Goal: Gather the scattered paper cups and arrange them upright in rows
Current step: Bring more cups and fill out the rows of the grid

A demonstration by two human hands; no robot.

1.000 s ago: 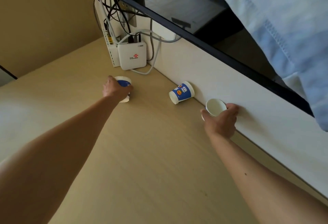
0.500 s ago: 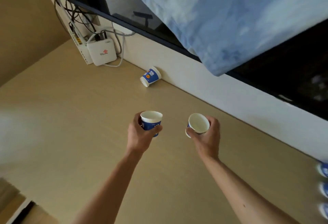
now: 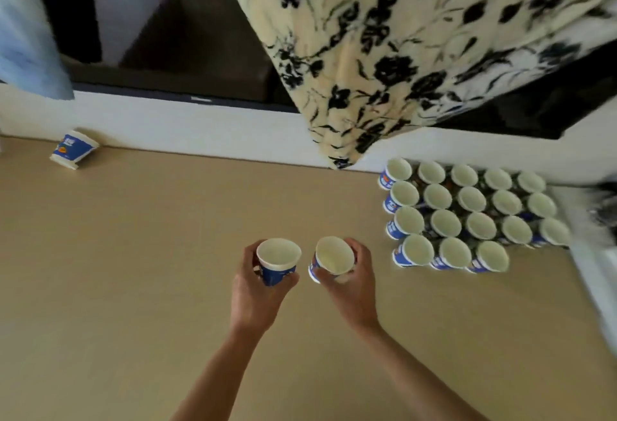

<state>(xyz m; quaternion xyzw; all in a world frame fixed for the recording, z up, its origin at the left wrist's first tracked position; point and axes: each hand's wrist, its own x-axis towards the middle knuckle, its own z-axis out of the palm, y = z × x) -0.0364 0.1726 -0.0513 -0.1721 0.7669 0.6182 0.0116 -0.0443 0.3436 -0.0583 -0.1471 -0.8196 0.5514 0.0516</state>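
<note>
Tan wooden worktop [image 3: 133,287]. Block of upright blue-and-white paper cups in rows [image 3: 467,217] right of and beyond the fingers. Left hand [image 3: 257,290] fingers wrapped round one blue paper cup [image 3: 277,262]; right hand [image 3: 350,284] fingers hold a second, tilted cup [image 3: 332,258]. Stray toppled cup [image 3: 73,149] far left, by the wall.

Floral cloth [image 3: 417,37] above tan tabletop [image 3: 150,253]

Your fingers [image 3: 289,282] wrap matt paper cups [image 3: 277,260], blue-printed outside, plain white inside. Under them the surface [image 3: 140,253] looks smooth, matt, pale wood. Beyond hangs floral cloth [image 3: 417,37].
</note>
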